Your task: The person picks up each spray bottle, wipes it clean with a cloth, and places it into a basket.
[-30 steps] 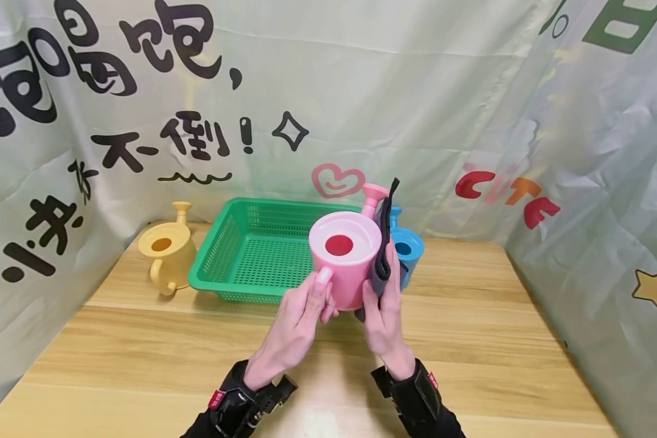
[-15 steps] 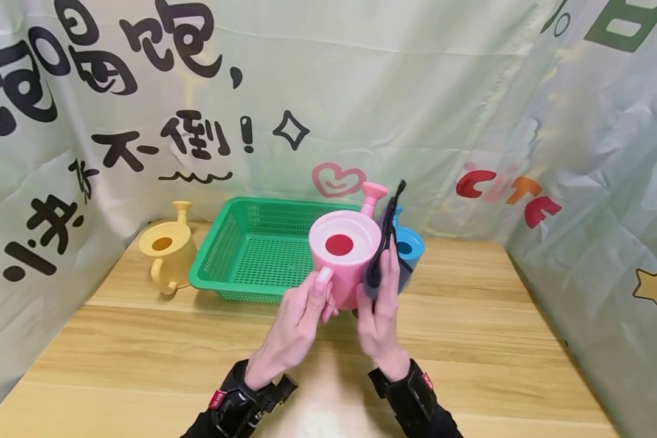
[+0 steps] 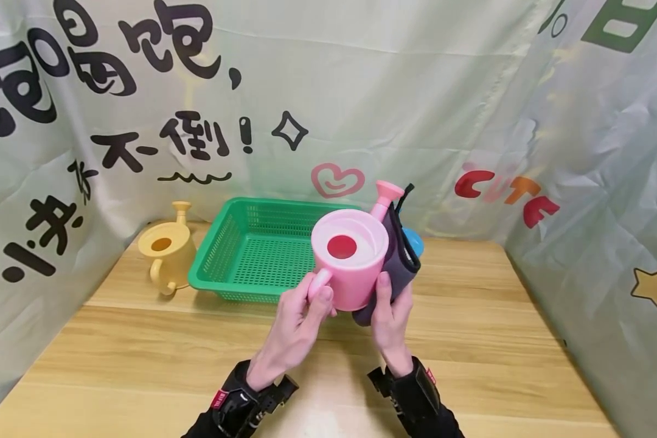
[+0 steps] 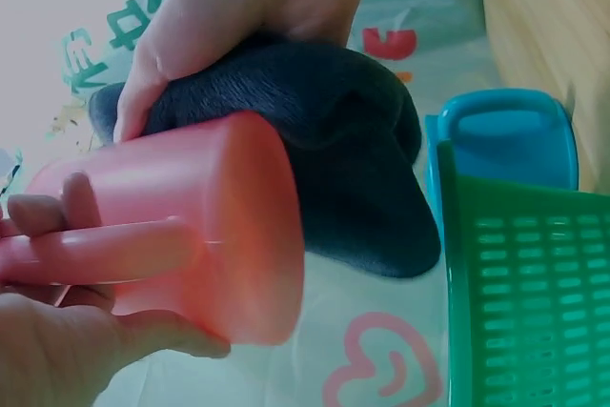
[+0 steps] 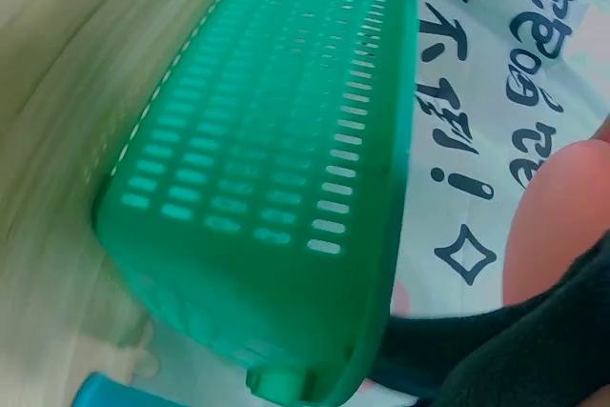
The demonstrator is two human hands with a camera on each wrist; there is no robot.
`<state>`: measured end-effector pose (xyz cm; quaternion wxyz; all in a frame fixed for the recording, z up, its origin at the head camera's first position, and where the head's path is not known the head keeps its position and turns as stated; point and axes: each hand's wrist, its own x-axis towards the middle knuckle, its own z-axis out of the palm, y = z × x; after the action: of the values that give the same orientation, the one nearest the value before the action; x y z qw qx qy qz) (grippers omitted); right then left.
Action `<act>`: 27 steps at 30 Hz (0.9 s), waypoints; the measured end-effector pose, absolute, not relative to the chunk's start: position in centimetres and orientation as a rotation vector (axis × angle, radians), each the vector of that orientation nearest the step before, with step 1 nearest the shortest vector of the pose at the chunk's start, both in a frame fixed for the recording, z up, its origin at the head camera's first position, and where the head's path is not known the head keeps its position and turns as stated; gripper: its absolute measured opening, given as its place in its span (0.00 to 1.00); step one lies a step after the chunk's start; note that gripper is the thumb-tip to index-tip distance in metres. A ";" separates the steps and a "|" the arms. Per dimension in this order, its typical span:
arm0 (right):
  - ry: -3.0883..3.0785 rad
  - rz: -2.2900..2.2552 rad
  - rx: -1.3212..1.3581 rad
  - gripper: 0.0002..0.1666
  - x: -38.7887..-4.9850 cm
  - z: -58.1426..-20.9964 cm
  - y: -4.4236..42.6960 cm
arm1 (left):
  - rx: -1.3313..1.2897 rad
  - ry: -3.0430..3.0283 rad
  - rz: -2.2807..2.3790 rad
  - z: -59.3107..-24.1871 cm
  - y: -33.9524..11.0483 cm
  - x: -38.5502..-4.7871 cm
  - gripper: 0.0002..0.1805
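Observation:
A pink toy watering can (image 3: 356, 286) is held above the table, its spout pointing up to the right. My left hand (image 3: 290, 331) grips it by the handle (image 3: 320, 283), fingers curled round. In my right hand (image 3: 391, 322) is a folded dark grey cloth (image 3: 398, 261) with black edging, held against the can's right side. The left wrist view shows the cloth (image 4: 353, 169) pressed along the can's wall, the thumb touching the can. Most right-hand fingers are hidden behind the cloth in the head view. The right wrist view shows only part of the cloth (image 5: 534, 359) and can.
Behind the hands stands a green perforated basket (image 3: 216, 281) on the wooden table (image 3: 471, 340). A yellow watering can (image 3: 177, 258) is left of it. A blue watering can (image 3: 414, 241) at the right is mostly covered by the cloth. Printed fabric (image 3: 416, 91) hangs behind.
The cloth has been shifted and spread along the can's right side, now hiding more of the blue can. The pink can has tilted, its spout moving right. The left hand keeps its grip.

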<state>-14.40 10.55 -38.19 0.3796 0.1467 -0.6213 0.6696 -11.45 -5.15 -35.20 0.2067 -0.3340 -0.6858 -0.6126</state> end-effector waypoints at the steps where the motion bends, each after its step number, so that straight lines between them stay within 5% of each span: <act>1: -1.577 1.754 0.324 0.17 -14.4 -38.1 10.6 | -0.950 -1.876 -1.724 -35.2 -5.2 -11.5 0.11; 15: -1.486 2.397 0.254 0.22 -14.4 -36.7 11.9 | -0.825 -1.770 -2.132 -34.6 -6.4 -12.9 0.27; 27: -1.530 2.520 0.354 0.24 -14.2 -36.8 12.2 | -0.504 -1.836 -2.226 -34.1 -7.1 -13.6 0.23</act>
<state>-14.24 12.20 -36.75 0.0859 0.1188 -0.5132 0.8456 -13.63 -7.10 -34.05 0.1060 -0.1712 -0.6231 -0.7558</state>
